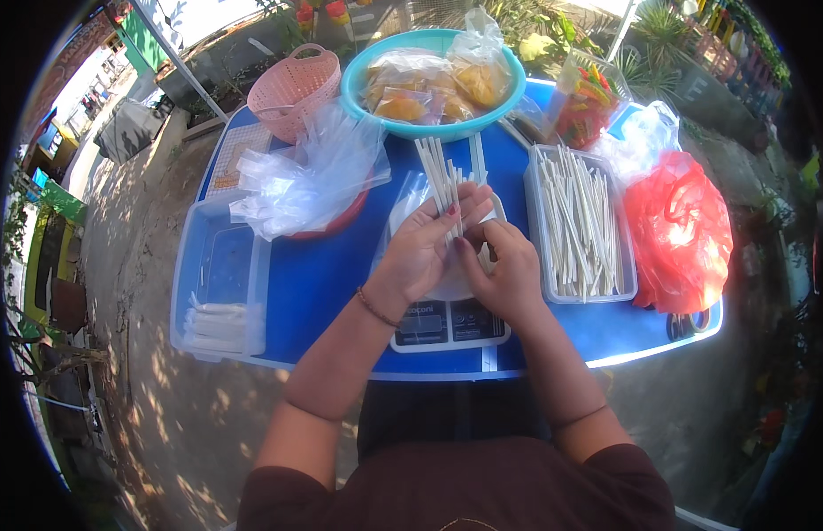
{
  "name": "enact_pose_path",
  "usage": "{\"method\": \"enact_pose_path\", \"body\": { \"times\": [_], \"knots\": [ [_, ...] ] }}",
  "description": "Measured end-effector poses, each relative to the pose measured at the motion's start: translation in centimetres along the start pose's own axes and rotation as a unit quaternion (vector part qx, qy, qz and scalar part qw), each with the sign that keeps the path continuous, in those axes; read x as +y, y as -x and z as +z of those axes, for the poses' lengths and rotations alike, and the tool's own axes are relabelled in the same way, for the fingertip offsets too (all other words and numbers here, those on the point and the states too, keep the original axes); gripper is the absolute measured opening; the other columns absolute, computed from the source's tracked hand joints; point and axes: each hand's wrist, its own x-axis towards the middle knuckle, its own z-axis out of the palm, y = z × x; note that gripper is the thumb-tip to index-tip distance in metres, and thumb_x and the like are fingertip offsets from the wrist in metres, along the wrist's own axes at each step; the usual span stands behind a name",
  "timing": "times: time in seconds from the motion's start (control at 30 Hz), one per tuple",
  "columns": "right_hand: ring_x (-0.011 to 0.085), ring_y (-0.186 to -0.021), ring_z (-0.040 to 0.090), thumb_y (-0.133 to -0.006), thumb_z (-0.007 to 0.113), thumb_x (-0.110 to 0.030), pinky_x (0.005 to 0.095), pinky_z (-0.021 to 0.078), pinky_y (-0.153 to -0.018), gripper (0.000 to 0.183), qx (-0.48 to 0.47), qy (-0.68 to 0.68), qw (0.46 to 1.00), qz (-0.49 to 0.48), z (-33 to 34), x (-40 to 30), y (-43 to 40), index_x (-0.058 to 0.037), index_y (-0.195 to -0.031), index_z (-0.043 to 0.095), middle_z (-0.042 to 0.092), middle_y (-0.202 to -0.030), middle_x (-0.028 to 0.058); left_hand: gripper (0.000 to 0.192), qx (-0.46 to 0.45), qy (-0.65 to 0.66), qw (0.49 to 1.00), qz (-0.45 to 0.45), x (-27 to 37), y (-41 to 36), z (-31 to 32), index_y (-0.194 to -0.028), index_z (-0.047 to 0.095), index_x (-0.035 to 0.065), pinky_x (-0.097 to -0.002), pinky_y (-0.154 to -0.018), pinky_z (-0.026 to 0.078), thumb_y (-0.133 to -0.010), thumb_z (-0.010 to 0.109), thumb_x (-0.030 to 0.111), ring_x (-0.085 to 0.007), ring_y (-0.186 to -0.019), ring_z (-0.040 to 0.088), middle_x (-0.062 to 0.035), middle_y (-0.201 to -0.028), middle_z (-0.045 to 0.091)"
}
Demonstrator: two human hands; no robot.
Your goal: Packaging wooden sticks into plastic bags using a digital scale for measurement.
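My left hand (421, 245) is wrapped around a bunch of thin pale sticks (438, 169), which stand up out of it, fanned slightly apart. Close against it, my right hand (504, 262) has curled fingers, its thumb tip at the bunch's lower end; whether it grips any stick cannot be told. Both hands are above a digital kitchen scale (451, 325), whose platform they partly cover. Clear plastic (411, 192) lies beside and partly over the scale. To the right stands a clear plastic box (551, 295) full of loose sticks (577, 226) like those in my hand.
On the left, a clear box (219, 252) has bagged stick bundles (222, 325) at its near end. Clear bags (305, 172) lie on a red dish (332, 222). Behind are a pink basket (295, 86) and a turquoise basin (352, 99). A red plastic bag (680, 232) and scissors (687, 325) sit right.
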Motion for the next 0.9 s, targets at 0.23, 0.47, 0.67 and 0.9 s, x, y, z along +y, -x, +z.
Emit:
{"method": "enact_pose_path", "body": {
  "times": [0.23,0.47,0.67,0.9],
  "knots": [
    [0.0301,-0.072,0.060,-0.079,0.069,-0.012,0.0400,0.0482,-0.064,0.012,-0.010,0.001,1.000,-0.006,-0.16,-0.11,-0.03,-0.0039,-0.078,0.060,0.061,-0.074,0.0108,0.037,0.006,0.003,1.000,-0.005,0.08,0.09,0.28,-0.140,0.039,0.0005,-0.0392,-0.113,0.039,-0.104,0.037,0.011,-0.0306,-0.136,0.043,-0.0202,-0.146,0.043],
    [0.0309,-0.072,0.060,-0.080,0.068,-0.010,0.0408,0.0476,-0.065,0.011,-0.002,-0.031,0.999,0.036,-0.15,0.01,0.07,-0.0028,-0.077,0.059,0.062,-0.075,0.0117,0.037,0.004,0.024,0.999,-0.028,0.25,-0.03,0.19,-0.140,0.037,-0.0014,-0.0407,-0.113,0.039,-0.104,0.032,0.009,-0.0331,-0.136,0.043,-0.0218,-0.146,0.042],
    [0.0312,-0.071,0.060,-0.080,0.067,-0.008,0.0410,0.0467,-0.065,0.011,0.013,-0.057,0.997,0.059,-0.28,0.07,-0.09,-0.0018,-0.077,0.058,0.060,-0.073,0.0118,0.039,0.002,0.020,1.000,-0.013,0.30,-0.02,0.26,-0.141,0.036,-0.0015,-0.0428,-0.111,0.041,-0.104,0.033,0.007,-0.0321,-0.135,0.044,-0.0216,-0.146,0.043],
    [0.0281,-0.066,0.059,-0.083,0.065,-0.007,0.0381,0.0461,-0.061,0.012,0.013,-0.088,0.990,0.112,-0.64,-0.23,-0.21,0.0005,-0.078,0.057,0.059,-0.072,0.0128,0.035,0.064,0.002,0.997,0.039,0.14,-0.23,-0.14,-0.137,0.040,-0.0021,-0.0410,-0.109,0.044,-0.104,0.034,0.006,-0.0320,-0.133,0.047,-0.0213,-0.142,0.047]
  ]
}}
